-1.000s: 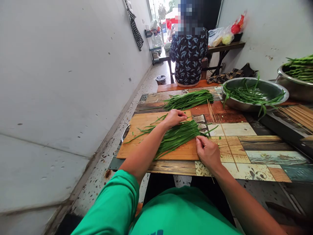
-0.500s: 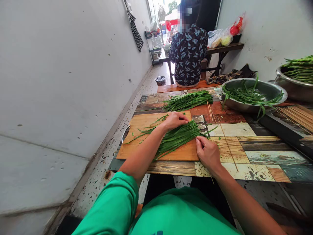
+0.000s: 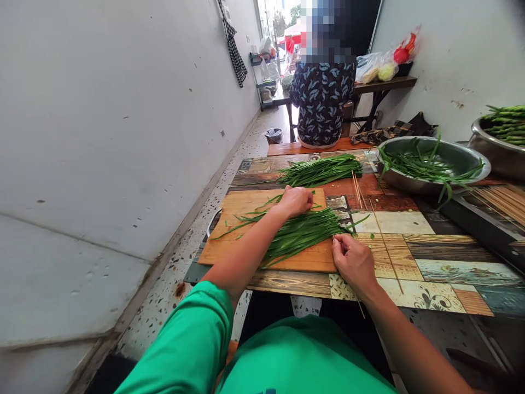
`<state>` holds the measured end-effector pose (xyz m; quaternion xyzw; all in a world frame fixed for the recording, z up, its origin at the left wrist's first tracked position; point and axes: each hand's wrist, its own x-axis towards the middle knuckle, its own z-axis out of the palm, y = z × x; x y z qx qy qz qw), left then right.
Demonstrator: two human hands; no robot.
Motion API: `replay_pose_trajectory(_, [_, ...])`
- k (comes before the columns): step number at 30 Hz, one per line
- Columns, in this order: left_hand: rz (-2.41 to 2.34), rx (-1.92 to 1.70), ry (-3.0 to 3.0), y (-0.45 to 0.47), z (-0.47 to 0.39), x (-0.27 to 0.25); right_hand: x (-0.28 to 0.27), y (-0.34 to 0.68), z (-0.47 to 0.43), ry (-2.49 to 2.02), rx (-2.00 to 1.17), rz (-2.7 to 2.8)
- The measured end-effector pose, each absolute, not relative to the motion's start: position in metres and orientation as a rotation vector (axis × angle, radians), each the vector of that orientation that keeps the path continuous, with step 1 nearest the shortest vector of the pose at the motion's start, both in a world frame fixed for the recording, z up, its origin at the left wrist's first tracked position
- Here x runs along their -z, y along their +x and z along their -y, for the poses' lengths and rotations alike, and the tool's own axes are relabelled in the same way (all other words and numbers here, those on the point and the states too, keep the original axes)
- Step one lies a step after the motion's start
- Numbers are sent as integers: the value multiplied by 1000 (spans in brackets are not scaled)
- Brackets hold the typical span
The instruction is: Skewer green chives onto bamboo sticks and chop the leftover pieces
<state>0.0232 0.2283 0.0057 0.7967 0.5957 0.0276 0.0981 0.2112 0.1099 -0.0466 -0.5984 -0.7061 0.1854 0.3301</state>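
Observation:
A bunch of garlic chives [image 3: 301,235] lies on the wooden cutting board [image 3: 229,254], cut ends to the right. Just beyond the bunch, my left hand [image 3: 297,201] is closed with curled fingertips close to the board; whatever it pinches is hidden. My right hand [image 3: 355,260] grips a thin bamboo skewer [image 3: 361,309], whose tail sticks out below the palm over the table edge. Its thumb and forefinger are pinched at the board's right edge, beside the chive ends. A few loose chive blades [image 3: 235,225] stray to the left.
A second chive bunch [image 3: 322,171] lies behind the board. Loose skewers [image 3: 359,190] and a single skewer [image 3: 385,246] rest to the right. Farther right are a metal bowl [image 3: 435,186] of chives, a large knife [image 3: 478,221] and a pot [image 3: 492,148] of green stalks. A person [image 3: 324,104] sits ahead.
My left hand has drawn back slightly to the left, away from the chives' cut ends. My right hand keeps its place by the board's edge. The whole view has shifted a little.

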Motion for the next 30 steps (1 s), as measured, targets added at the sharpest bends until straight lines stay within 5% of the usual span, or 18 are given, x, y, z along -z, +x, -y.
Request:
replay_pose_trajectory(10, [-1758,322,2636,28,-221,-18,48,211,-111,-1582,-536,1817])
replay_pose_trajectory(23, [-1661,39,2528,19,-228,-8,47,210,-111,-1561,-536,1828])
replay_pose_trajectory(30, [-1598,-433,2138,23,-226,-2,46,210,-111,-1560,-545,1817])
